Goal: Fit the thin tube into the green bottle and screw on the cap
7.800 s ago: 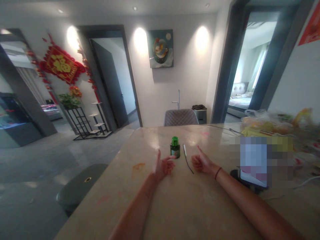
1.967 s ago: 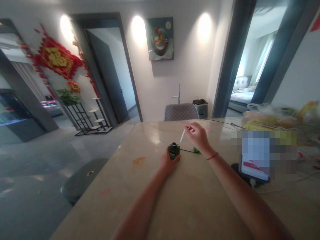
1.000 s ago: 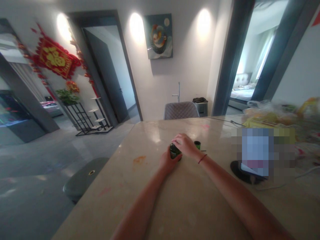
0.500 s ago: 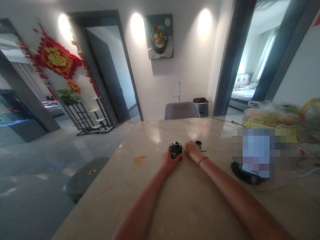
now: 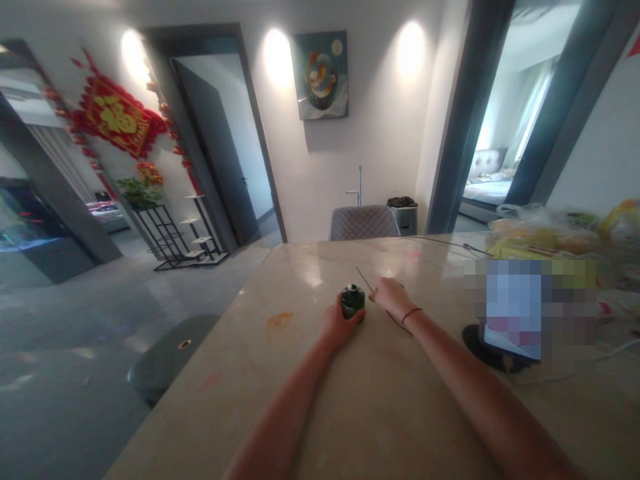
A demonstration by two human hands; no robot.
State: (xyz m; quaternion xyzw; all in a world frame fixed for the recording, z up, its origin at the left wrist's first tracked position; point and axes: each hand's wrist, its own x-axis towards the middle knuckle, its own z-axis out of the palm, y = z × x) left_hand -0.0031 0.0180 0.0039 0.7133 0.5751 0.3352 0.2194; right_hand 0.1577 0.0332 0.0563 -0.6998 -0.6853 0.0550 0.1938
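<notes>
A small dark green bottle [image 5: 353, 303] with a narrow, light-rimmed neck stands upright on the table. My left hand [image 5: 338, 324] is wrapped round its left and near sides. Just right of the bottle and apart from it, my right hand [image 5: 393, 297] is closed on a thin dark stick [image 5: 364, 279]. One end of the stick points up and left above the bottle's far side, and a dark thin length shows below the hand too. A red string circles my right wrist. The fingertips of the right hand are partly hidden.
The pale marble table [image 5: 345, 413] carries orange and pink stains. At its right, a blurred-out screen [image 5: 514, 307] rests on a round black base, with plastic bags [image 5: 545, 230] behind. A grey chair [image 5: 365, 222] stands at the far edge, a stool [image 5: 170, 353] at the left.
My right hand has moved slightly right, and the stick now slants out of it. The small dark green round piece behind that hand is now hidden. My left hand keeps its hold.
</notes>
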